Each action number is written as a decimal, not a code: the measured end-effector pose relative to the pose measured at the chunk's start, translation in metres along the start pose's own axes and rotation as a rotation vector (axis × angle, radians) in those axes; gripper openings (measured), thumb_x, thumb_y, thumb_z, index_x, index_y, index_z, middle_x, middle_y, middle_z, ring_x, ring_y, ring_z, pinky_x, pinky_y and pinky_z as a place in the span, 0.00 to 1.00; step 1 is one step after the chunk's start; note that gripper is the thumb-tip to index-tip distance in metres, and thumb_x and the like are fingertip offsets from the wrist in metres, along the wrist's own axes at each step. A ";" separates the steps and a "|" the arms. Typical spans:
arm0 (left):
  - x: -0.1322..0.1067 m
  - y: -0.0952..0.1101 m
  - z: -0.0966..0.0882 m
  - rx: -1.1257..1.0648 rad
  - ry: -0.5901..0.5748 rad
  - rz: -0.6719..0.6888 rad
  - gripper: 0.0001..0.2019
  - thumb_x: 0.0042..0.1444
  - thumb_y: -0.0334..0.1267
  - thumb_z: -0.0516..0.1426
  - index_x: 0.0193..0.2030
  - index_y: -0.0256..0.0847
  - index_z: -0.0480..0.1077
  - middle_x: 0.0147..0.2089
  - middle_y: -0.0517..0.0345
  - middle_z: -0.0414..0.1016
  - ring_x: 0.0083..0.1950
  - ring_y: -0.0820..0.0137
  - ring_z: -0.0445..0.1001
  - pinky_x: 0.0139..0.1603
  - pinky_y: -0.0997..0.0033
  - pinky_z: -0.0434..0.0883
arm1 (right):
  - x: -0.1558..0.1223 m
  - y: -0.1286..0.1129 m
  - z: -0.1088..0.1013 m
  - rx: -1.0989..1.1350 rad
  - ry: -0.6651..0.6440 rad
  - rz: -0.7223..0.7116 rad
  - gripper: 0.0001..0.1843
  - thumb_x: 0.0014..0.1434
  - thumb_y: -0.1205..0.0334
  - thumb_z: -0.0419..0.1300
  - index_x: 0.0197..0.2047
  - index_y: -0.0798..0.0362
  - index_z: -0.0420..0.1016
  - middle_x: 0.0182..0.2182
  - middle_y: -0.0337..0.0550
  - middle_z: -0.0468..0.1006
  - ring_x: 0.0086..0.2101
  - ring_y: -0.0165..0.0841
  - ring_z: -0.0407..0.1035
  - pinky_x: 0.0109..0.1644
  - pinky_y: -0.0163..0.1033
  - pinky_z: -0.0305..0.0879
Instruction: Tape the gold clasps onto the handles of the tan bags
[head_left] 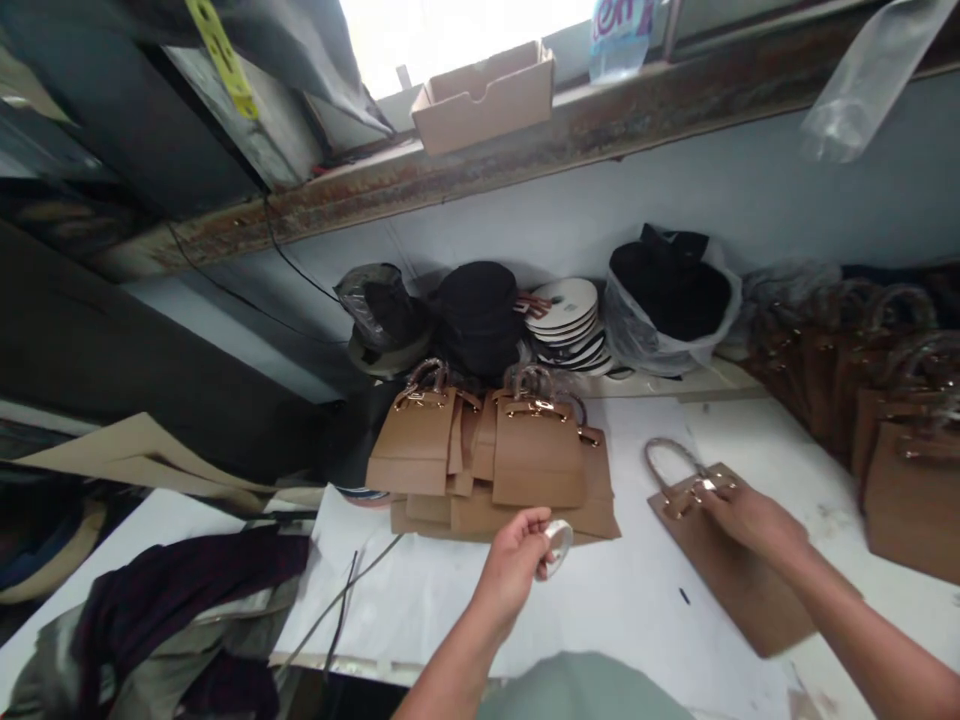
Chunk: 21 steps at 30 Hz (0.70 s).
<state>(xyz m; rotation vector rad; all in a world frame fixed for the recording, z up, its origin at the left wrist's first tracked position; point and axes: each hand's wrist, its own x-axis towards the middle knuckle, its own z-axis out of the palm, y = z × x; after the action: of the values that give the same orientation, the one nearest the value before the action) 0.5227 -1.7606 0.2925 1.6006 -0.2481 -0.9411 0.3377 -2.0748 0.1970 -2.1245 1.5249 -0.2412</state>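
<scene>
My left hand (pixel 517 565) is closed around a small clear roll of tape (pixel 559 545), held just above the white table (pixel 420 600). My right hand (pixel 750 520) rests on a brown handbag (pixel 739 585) lying flat on the table, with its fingers pinched at the gold clasp (pixel 694 495) below the wrapped handle (pixel 664 455). Beyond my left hand lies a pile of similar brown handbags (pixel 517 465).
More brown handbags (pixel 885 420) stand in a row at the right. Black bundles, a stack of white discs (pixel 566 320) and a plastic bag line the wall. A cardboard box (pixel 484 95) sits on the ledge above. Dark cloth (pixel 180 590) lies at the left.
</scene>
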 end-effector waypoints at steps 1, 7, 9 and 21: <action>-0.001 0.003 0.005 0.007 -0.002 0.019 0.19 0.54 0.38 0.60 0.52 0.34 0.72 0.36 0.58 0.74 0.32 0.74 0.70 0.31 0.74 0.65 | -0.010 -0.003 -0.002 0.063 -0.082 -0.006 0.17 0.49 0.44 0.65 0.23 0.49 0.82 0.24 0.57 0.82 0.27 0.50 0.75 0.33 0.51 0.65; 0.003 0.008 0.027 0.148 0.028 0.154 0.21 0.52 0.30 0.59 0.55 0.38 0.72 0.48 0.51 0.75 0.41 0.70 0.72 0.44 0.69 0.70 | -0.085 -0.089 -0.003 0.578 -0.515 -0.356 0.19 0.56 0.41 0.62 0.42 0.44 0.84 0.35 0.43 0.85 0.37 0.42 0.76 0.42 0.43 0.69; 0.005 0.010 0.031 0.272 0.043 0.206 0.20 0.56 0.30 0.57 0.57 0.41 0.72 0.50 0.50 0.77 0.45 0.68 0.73 0.49 0.66 0.70 | -0.098 -0.119 0.002 0.704 -0.597 -0.440 0.16 0.56 0.45 0.64 0.42 0.44 0.84 0.36 0.41 0.85 0.38 0.41 0.75 0.43 0.42 0.68; 0.043 0.013 0.019 0.545 0.036 0.363 0.11 0.58 0.32 0.57 0.44 0.43 0.78 0.43 0.56 0.78 0.44 0.67 0.74 0.47 0.68 0.69 | -0.086 -0.148 0.026 0.522 -0.500 -0.668 0.08 0.59 0.60 0.59 0.29 0.49 0.75 0.28 0.37 0.77 0.31 0.32 0.69 0.37 0.38 0.60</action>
<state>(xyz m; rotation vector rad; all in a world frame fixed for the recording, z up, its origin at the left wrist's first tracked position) 0.5424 -1.8049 0.2859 1.9735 -0.7949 -0.5845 0.4417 -1.9521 0.2614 -1.9770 0.3840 -0.2697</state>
